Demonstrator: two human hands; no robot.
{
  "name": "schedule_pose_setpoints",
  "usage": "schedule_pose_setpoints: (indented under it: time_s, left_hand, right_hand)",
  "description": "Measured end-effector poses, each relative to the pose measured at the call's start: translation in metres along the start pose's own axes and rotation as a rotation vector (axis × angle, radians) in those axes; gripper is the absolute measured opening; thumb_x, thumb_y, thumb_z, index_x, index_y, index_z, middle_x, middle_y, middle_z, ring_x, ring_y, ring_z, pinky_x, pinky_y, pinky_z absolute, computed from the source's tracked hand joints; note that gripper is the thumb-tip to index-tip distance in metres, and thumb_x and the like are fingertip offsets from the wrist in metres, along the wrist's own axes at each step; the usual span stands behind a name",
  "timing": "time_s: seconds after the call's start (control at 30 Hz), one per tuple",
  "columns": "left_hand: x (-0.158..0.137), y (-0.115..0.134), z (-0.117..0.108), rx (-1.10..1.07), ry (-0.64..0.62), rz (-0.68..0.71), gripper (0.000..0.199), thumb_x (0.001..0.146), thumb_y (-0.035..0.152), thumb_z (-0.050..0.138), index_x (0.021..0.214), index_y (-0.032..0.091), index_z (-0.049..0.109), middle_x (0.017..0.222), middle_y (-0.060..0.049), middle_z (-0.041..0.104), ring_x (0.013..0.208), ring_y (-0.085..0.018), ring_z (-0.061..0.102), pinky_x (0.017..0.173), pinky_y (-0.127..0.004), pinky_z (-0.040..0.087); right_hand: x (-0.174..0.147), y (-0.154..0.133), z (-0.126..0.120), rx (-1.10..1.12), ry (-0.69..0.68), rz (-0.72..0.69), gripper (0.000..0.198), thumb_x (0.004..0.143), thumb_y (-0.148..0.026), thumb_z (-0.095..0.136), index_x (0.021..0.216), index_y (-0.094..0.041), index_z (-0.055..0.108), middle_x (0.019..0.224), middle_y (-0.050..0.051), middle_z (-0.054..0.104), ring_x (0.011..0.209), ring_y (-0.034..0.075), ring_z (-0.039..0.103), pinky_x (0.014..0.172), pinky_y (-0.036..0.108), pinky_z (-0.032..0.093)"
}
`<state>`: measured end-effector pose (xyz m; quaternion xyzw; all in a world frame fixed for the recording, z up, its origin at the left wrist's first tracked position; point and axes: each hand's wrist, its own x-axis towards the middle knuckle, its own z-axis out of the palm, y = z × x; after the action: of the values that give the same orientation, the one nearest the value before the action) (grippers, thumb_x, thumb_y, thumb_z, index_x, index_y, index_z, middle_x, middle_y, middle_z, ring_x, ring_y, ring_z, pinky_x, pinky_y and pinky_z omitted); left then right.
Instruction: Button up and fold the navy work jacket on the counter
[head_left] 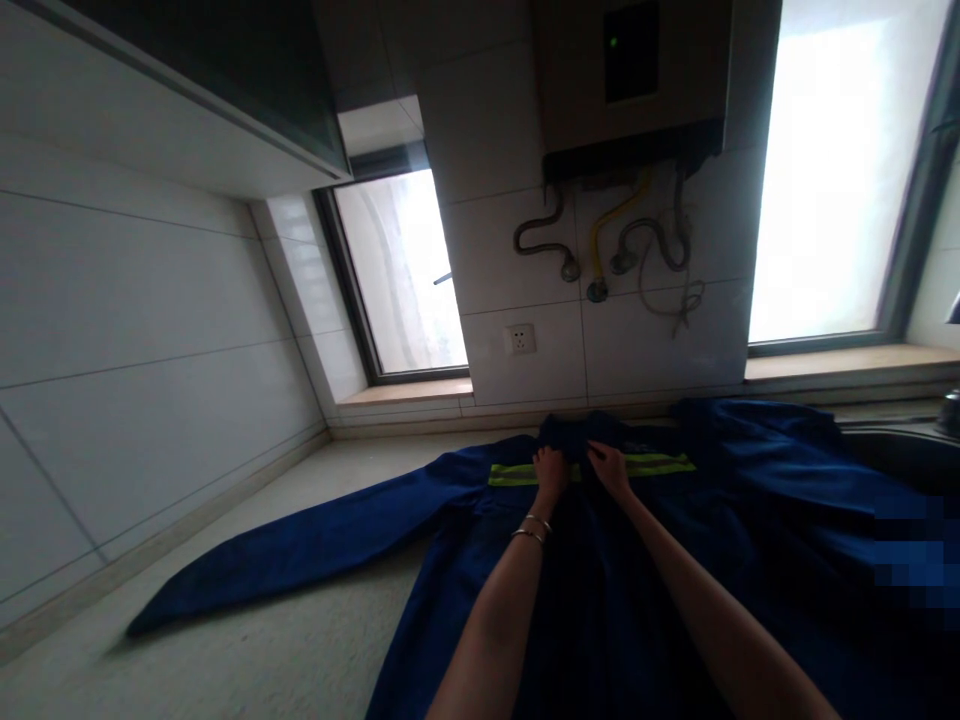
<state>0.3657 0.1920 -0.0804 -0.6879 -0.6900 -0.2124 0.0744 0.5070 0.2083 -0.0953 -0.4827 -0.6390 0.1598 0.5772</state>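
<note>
Uneven tugging could skew our work jacket; whether left hand or right hand pinches it, we can't tell.

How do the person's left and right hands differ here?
The left hand has silvery bands at its wrist; the right hand's wrist is bare. The right hand's fingers slant inward, toward the left hand; the left hand's don't point toward the right. Both are on the blue garment.

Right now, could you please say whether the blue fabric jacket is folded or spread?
The jacket is largely spread: one long blue sleeve stretches across the pale countertop.
</note>
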Motion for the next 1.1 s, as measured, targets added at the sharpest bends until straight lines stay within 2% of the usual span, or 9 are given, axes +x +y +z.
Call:
schedule_pose_setpoints:
  time_s: [0.13,0.23,0.37,0.57,0.83,1.1]
  left_hand:
    - [-0.002,0.004,-0.008,-0.093,0.138,0.012,0.027,0.088,0.024,0.041,0.096,0.022,0.067,0.108,-0.01,0.056,0.102,-0.022,0.047,0.087,-0.033,0.034]
    - [-0.001,0.011,-0.014,-0.222,0.219,0.015,0.028,0.088,0.021,0.04,0.098,0.021,0.066,0.106,-0.009,0.058,0.102,-0.02,0.049,0.09,-0.031,0.032]
    - [0.011,0.019,-0.02,-0.375,0.111,-0.038,0.029,0.089,0.02,0.038,0.099,0.017,0.065,0.103,-0.01,0.062,0.103,-0.02,0.052,0.091,-0.032,0.032]
    - [0.026,0.017,-0.016,-0.484,0.016,-0.096,0.027,0.087,0.024,0.043,0.091,0.018,0.069,0.094,-0.009,0.068,0.087,-0.02,0.06,0.075,-0.028,0.04]
    - [0.027,0.015,-0.005,-0.603,0.018,-0.132,0.027,0.086,0.025,0.045,0.087,0.016,0.07,0.088,-0.008,0.069,0.079,-0.019,0.061,0.066,-0.025,0.04]
    - [0.025,0.016,-0.002,-0.682,0.05,-0.153,0.026,0.084,0.02,0.045,0.084,0.014,0.07,0.087,-0.009,0.069,0.08,-0.017,0.06,0.069,-0.024,0.041]
  right_hand:
    - [0.004,0.006,0.005,0.083,-0.042,0.007,0.033,0.074,-0.036,0.055,0.096,-0.018,0.071,0.099,0.007,0.068,0.093,0.023,0.063,0.089,0.037,0.046]
    - [0.007,0.006,0.006,0.204,-0.018,0.053,0.031,0.07,-0.037,0.059,0.091,-0.019,0.072,0.096,0.006,0.069,0.093,0.024,0.063,0.09,0.039,0.045]
    - [0.009,0.003,0.002,0.298,0.03,0.105,0.033,0.068,-0.042,0.061,0.088,-0.018,0.072,0.094,0.006,0.07,0.091,0.025,0.064,0.089,0.04,0.046]
    - [0.009,-0.004,0.0,0.346,0.048,0.158,0.037,0.063,-0.048,0.065,0.083,-0.018,0.074,0.088,0.006,0.071,0.089,0.026,0.064,0.084,0.04,0.049]
    - [0.009,0.0,0.005,0.358,-0.019,0.121,0.037,0.066,-0.046,0.063,0.088,-0.019,0.073,0.095,0.005,0.07,0.094,0.025,0.063,0.089,0.039,0.047]
    - [0.009,0.009,0.011,0.308,-0.061,0.038,0.029,0.069,-0.041,0.06,0.088,-0.022,0.072,0.095,0.004,0.07,0.092,0.022,0.063,0.091,0.038,0.046]
